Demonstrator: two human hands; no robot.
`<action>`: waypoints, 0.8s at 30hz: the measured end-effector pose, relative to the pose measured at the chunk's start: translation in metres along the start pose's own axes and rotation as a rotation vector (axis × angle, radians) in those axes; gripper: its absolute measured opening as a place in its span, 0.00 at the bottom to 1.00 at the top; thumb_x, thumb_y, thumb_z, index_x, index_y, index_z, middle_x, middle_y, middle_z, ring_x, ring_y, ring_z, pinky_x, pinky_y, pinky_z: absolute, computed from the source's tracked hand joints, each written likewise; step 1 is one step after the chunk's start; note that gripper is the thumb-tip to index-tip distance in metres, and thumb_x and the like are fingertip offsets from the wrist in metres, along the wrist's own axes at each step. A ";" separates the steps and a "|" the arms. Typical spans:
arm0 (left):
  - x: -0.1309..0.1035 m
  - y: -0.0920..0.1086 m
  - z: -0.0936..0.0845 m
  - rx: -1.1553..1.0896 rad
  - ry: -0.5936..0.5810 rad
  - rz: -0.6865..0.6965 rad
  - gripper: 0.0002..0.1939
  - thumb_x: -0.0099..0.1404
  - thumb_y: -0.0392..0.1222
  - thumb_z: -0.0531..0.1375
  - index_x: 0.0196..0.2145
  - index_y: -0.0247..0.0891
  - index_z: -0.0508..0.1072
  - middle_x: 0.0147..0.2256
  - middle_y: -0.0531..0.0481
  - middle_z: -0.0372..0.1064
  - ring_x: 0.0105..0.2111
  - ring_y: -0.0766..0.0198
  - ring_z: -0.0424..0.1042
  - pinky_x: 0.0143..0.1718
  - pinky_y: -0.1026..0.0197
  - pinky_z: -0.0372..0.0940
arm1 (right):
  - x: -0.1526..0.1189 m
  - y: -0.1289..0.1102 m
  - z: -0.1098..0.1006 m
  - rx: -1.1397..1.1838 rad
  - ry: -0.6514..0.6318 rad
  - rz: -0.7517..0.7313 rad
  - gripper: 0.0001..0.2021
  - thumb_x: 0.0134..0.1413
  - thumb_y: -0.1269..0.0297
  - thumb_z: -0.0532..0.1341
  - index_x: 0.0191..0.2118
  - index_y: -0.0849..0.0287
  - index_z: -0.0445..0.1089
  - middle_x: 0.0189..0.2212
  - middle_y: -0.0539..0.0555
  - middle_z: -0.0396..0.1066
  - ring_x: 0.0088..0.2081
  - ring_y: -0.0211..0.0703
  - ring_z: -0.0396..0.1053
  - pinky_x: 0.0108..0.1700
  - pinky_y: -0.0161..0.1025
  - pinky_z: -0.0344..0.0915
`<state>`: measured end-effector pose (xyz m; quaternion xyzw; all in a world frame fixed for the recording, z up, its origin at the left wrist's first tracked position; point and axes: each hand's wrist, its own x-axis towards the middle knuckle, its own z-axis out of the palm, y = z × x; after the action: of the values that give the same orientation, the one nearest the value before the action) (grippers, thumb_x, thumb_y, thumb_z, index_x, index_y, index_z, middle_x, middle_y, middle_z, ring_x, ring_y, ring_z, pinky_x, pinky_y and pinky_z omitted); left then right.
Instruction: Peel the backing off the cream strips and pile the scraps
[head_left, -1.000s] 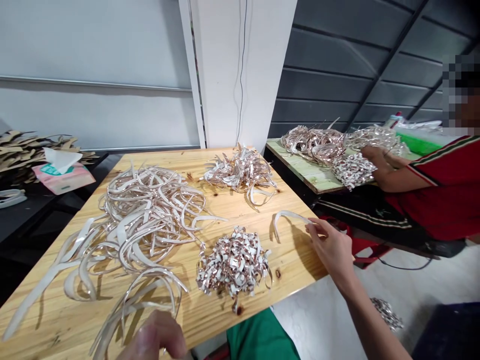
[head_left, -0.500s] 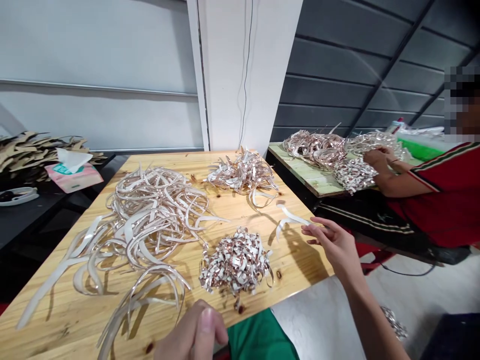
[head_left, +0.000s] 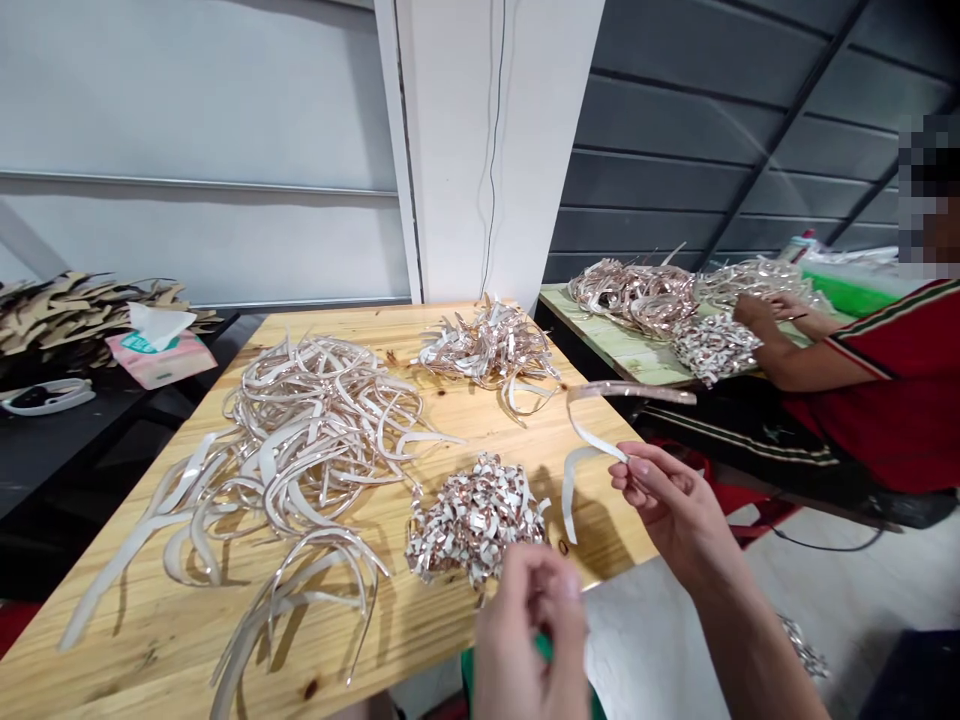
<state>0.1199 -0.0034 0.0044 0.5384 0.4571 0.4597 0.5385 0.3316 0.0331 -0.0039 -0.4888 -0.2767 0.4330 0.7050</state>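
Observation:
My right hand (head_left: pixel 675 505), at the table's right edge, pinches a curled strip with white and shiny rose-gold sides (head_left: pixel 600 440) between thumb and fingertips. One end bends up and to the right, the other hangs down; whether it is one strip or two I cannot tell. My left hand (head_left: pixel 532 625), low in front and blurred, has its fingers curled in toward the thumb; anything in them is hidden. Just beyond it lies a heap of short, folded white-and-copper pieces (head_left: pixel 480 510). To the left spreads a big tangle of long strips (head_left: pixel 322 430).
Another pile of strips (head_left: pixel 491 345) lies at the back of the wooden table (head_left: pixel 420 640). At left, a tissue pack (head_left: pixel 161 360) and brown strips (head_left: pixel 82 320) rest on a dark surface. A person in a red shirt (head_left: pixel 885 400) works at the neighbouring table (head_left: pixel 600 335) among similar piles.
My left hand has moved right and up, closer to my right hand. The strip in my right hand now extends farther, with a long end reaching up and right.

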 end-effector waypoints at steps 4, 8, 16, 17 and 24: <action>0.027 -0.002 0.048 -0.239 -0.252 -0.153 0.25 0.74 0.70 0.54 0.44 0.44 0.67 0.27 0.57 0.65 0.13 0.71 0.56 0.12 0.66 0.44 | -0.024 -0.005 -0.005 -0.163 -0.073 -0.116 0.11 0.54 0.58 0.79 0.41 0.56 0.84 0.28 0.55 0.82 0.30 0.44 0.79 0.32 0.34 0.76; 0.046 -0.009 0.064 -0.305 -0.250 -0.140 0.25 0.75 0.68 0.55 0.37 0.42 0.67 0.25 0.57 0.63 0.16 0.70 0.58 0.17 0.66 0.53 | -0.036 -0.012 -0.016 -0.397 -0.149 -0.148 0.11 0.59 0.55 0.75 0.40 0.57 0.83 0.29 0.56 0.82 0.33 0.49 0.81 0.35 0.39 0.79; 0.029 -0.003 0.058 -0.198 0.053 0.011 0.26 0.76 0.67 0.56 0.31 0.42 0.69 0.24 0.55 0.63 0.22 0.65 0.65 0.22 0.64 0.61 | -0.030 -0.013 -0.011 -0.490 0.063 -0.283 0.14 0.66 0.51 0.69 0.39 0.57 0.81 0.36 0.60 0.86 0.38 0.53 0.85 0.38 0.42 0.81; 0.026 0.000 0.056 -0.240 0.082 -0.024 0.27 0.75 0.68 0.57 0.31 0.42 0.68 0.23 0.56 0.61 0.19 0.68 0.62 0.19 0.65 0.57 | -0.026 -0.011 -0.011 -0.522 0.066 -0.304 0.15 0.68 0.50 0.67 0.40 0.57 0.80 0.38 0.61 0.86 0.39 0.54 0.85 0.38 0.42 0.81; 0.013 0.017 0.036 -0.365 0.137 -0.112 0.32 0.68 0.75 0.60 0.30 0.41 0.66 0.20 0.60 0.59 0.11 0.76 0.55 0.11 0.71 0.48 | -0.002 0.001 0.003 -0.848 -0.163 -0.315 0.14 0.67 0.53 0.66 0.47 0.57 0.83 0.34 0.56 0.84 0.33 0.49 0.81 0.33 0.40 0.75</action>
<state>0.1579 0.0040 0.0211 0.3728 0.4309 0.5400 0.6195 0.3275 0.0331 -0.0039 -0.6506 -0.5550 0.2061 0.4757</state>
